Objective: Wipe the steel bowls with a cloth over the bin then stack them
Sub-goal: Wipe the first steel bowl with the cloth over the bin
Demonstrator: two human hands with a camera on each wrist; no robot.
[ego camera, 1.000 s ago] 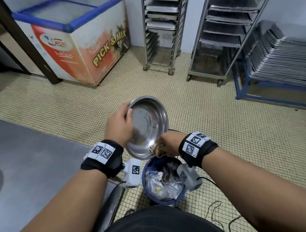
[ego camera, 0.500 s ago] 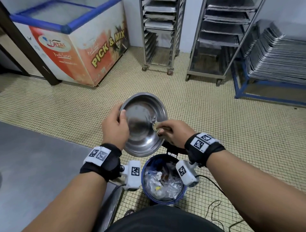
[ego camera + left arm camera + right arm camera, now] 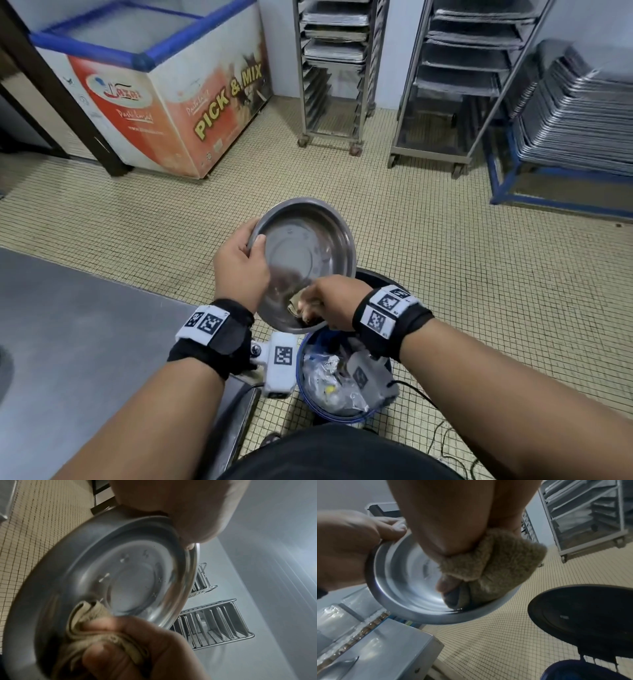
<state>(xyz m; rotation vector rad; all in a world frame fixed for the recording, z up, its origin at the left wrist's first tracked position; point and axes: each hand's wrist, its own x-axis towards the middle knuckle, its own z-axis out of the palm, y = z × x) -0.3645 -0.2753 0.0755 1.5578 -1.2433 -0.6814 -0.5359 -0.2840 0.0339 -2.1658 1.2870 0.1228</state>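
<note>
Since half a second ago, cloth (image 3: 294, 303) moved to steel bowl's (image 3: 308, 253) near rim, clutched by right hand (image 3: 329, 301); left hand (image 3: 239, 270) grips rim. Bin (image 3: 583, 672) lid (image 3: 583, 615) seen open only in right-wrist view.

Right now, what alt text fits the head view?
A left hand holds a tilted steel bowl by its rim while the right hand presses a beige cloth inside its lower edge, above an open blue bin on a tiled floor.

Commercial kitchen, we judge: wheeled tray racks (image 3: 337, 68) at top centre, stacked steel trays (image 3: 575, 113) upper right, chest freezer (image 3: 150, 85) upper left, small-tiled floor (image 3: 445, 257), steel counter (image 3: 68, 342) lower left.
</note>
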